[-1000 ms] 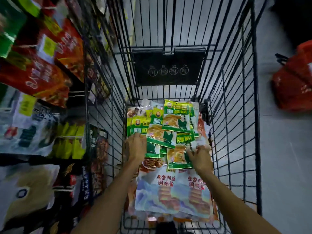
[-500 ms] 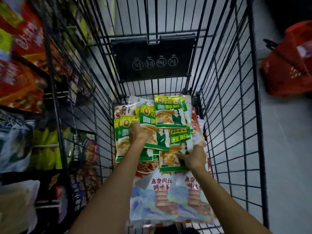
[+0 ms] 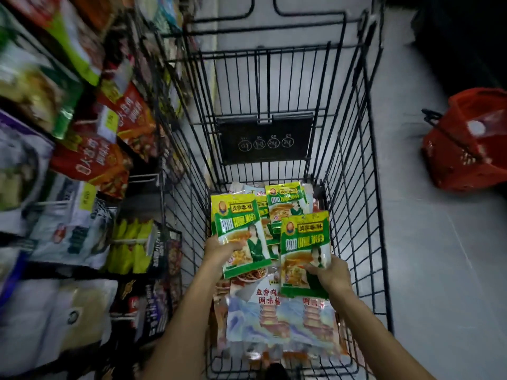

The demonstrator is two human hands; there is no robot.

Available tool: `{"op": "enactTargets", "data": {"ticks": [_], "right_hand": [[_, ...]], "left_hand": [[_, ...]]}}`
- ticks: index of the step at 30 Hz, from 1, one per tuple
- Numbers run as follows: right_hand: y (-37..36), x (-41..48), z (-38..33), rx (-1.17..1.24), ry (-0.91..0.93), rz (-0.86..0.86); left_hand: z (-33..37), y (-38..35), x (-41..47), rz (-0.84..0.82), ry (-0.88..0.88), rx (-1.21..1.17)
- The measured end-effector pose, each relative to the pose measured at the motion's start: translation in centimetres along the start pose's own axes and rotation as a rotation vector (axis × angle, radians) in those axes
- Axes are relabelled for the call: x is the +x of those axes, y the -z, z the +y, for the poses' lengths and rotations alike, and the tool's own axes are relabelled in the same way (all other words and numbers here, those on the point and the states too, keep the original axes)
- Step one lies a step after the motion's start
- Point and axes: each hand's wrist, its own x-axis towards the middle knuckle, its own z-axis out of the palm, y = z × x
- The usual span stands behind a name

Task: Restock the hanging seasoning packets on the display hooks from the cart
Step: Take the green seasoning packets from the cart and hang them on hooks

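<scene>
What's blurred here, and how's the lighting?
Head view: the shelf packets on the left smear with motion blur; the green packets gripped by the left hand and right hand look sharp; lighting is dim, darkest top right; cart wires bow from the wide lens.

One wire cart (image 3: 354, 187). Two hands: the left hand (image 3: 219, 249) holds one green packet (image 3: 241, 229), the right hand (image 3: 330, 275) a second green packet (image 3: 303, 242), perhaps with more stacked behind it. At least two more green packets (image 3: 285, 204) lie in the cart. Two pale pouches (image 3: 277, 319) show side by side, others beneath uncountable. One red basket (image 3: 466, 149). Shelf packets (image 3: 93, 165) at left, too blurred to count.
</scene>
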Motion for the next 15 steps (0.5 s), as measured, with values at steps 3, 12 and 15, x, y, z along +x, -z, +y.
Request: {"op": "enactTargets", "data": {"ticks": [3,12,15], "right_hand": [[1.4,-3.0,-2.5,0.026,0.096,-0.081],[4.8,-15.0,-10.8,0.062,0.508,-0.304],[5.2,-20.1,-13.4,0.081,0.654,-0.409]], "left_hand": [[0.9,1.9,-3.7,0.065,-0.066,-0.096],[3.8,12.2,-20.5,0.387,-0.439,-0.322],[3.5,16.2,-27.8,0.534,-0.634,-0.338]]}}
